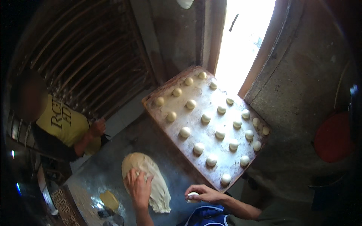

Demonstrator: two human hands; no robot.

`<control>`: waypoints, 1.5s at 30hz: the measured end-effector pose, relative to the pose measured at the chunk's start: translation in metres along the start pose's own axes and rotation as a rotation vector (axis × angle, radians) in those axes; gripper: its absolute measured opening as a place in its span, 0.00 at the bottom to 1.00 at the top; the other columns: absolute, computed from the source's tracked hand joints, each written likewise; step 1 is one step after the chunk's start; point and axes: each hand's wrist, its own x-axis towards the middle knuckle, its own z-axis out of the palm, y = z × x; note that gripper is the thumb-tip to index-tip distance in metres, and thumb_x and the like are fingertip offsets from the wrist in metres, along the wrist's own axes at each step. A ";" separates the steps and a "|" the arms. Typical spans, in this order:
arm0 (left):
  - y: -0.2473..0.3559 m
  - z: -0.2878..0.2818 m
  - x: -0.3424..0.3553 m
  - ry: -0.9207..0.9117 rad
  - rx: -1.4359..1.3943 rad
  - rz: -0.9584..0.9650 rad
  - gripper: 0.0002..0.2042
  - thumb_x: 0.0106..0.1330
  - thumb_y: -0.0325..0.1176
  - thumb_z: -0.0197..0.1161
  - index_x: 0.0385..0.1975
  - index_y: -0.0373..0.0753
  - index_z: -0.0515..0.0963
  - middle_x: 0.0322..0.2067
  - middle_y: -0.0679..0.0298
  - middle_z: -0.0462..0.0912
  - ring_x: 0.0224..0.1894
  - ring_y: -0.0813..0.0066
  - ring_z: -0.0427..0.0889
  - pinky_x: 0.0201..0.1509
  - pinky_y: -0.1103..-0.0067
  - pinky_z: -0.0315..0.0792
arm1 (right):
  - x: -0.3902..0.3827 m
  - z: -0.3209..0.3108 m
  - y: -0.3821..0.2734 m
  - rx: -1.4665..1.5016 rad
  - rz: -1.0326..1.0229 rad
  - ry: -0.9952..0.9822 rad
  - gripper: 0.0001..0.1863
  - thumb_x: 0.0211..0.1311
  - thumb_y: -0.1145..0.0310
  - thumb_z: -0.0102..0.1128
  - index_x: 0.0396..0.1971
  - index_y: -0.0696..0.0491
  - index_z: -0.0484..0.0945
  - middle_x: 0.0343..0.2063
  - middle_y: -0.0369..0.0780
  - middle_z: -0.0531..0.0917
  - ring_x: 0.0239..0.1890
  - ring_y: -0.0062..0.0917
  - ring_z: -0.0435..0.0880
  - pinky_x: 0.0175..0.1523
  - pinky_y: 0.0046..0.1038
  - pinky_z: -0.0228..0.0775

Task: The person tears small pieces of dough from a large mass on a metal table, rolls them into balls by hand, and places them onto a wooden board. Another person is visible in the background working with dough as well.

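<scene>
My left hand [139, 188] rests with spread, bent fingers on a long, soft mass of pale dough [158, 192] on the grey worktable [102, 158]. Lower right of it, my right hand [205, 194] has its fingers curled round a small dough piece [191, 197], partly hidden by them. Just beyond that hand lies a large, floury board [192, 120] with a wooden edge, tilted diagonally, carrying several round dough balls [198, 148]. A flat yellow piece [109, 200], too unclear to name, lies on the table left of the big dough.
Another person in a yellow top [64, 124] is at the left, before a slatted wooden rack [94, 52]. A bright doorway [247, 34] is beyond the board. A round red object [332, 137] stands at the right. Dark clutter [109, 218] sits at the table's lower-left part.
</scene>
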 end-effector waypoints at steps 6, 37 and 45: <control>0.187 0.108 0.321 0.278 -0.540 0.641 0.17 0.62 0.28 0.68 0.51 0.36 0.79 0.48 0.50 0.79 0.53 0.50 0.78 0.58 0.64 0.72 | -0.041 -0.054 -0.006 0.273 -0.015 0.028 0.20 0.76 0.57 0.48 0.38 0.57 0.83 0.33 0.34 0.81 0.37 0.16 0.78 0.44 0.20 0.68; -0.134 0.032 -0.249 -0.035 -0.992 -0.299 0.12 0.63 0.28 0.72 0.44 0.38 0.78 0.40 0.61 0.82 0.42 0.72 0.82 0.47 0.75 0.78 | 0.081 0.119 -0.066 -0.313 -0.276 -0.912 0.11 0.69 0.72 0.60 0.45 0.62 0.80 0.35 0.48 0.81 0.35 0.38 0.82 0.40 0.37 0.72; -0.189 0.102 -0.268 0.297 -0.010 -0.131 0.13 0.59 0.42 0.75 0.26 0.43 0.78 0.28 0.64 0.71 0.36 0.60 0.73 0.40 0.64 0.65 | 0.080 0.122 0.048 -1.533 -0.305 0.121 0.39 0.62 0.70 0.64 0.71 0.54 0.57 0.46 0.53 0.72 0.39 0.48 0.82 0.40 0.44 0.79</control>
